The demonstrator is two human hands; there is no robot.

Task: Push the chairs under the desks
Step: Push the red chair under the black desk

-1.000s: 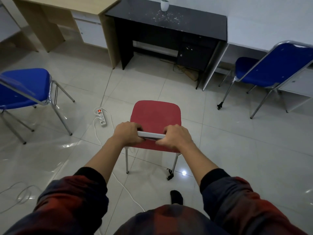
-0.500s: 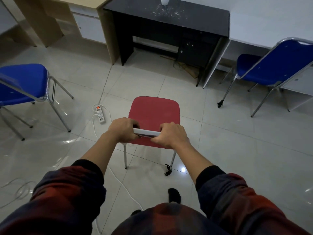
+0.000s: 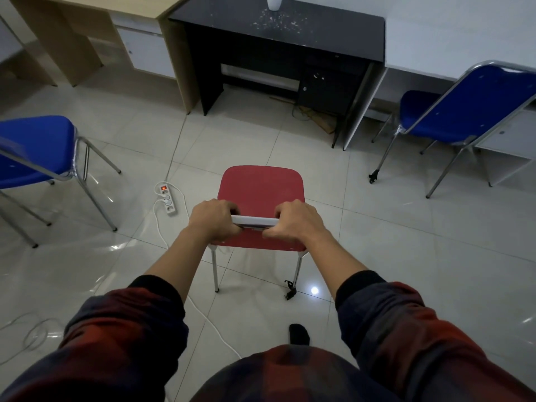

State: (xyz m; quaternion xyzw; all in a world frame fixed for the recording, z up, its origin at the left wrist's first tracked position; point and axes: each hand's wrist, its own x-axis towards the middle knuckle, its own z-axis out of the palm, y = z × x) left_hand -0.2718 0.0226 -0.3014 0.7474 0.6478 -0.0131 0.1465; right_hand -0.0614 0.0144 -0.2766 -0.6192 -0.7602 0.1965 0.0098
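Note:
A red chair point(image 3: 261, 190) with metal legs stands on the tiled floor in front of me, facing a black desk point(image 3: 278, 27). My left hand point(image 3: 214, 217) and my right hand point(image 3: 298, 220) both grip the top edge of its backrest, side by side. A blue chair point(image 3: 32, 146) stands at the left, away from the desks. Another blue chair point(image 3: 470, 103) stands at the right, its seat partly under a white desk point(image 3: 452, 42). A wooden desk point(image 3: 95, 7) is at the back left.
A white power strip point(image 3: 167, 197) with a lit red switch lies on the floor just left of the red chair, its cable running back past my feet. Loose cable loops lie at lower left. A white vase point(image 3: 274, 2) stands on the black desk.
The red chair and I have moved forward, closer to the black desk. Both hands keep the same grip on the backrest.

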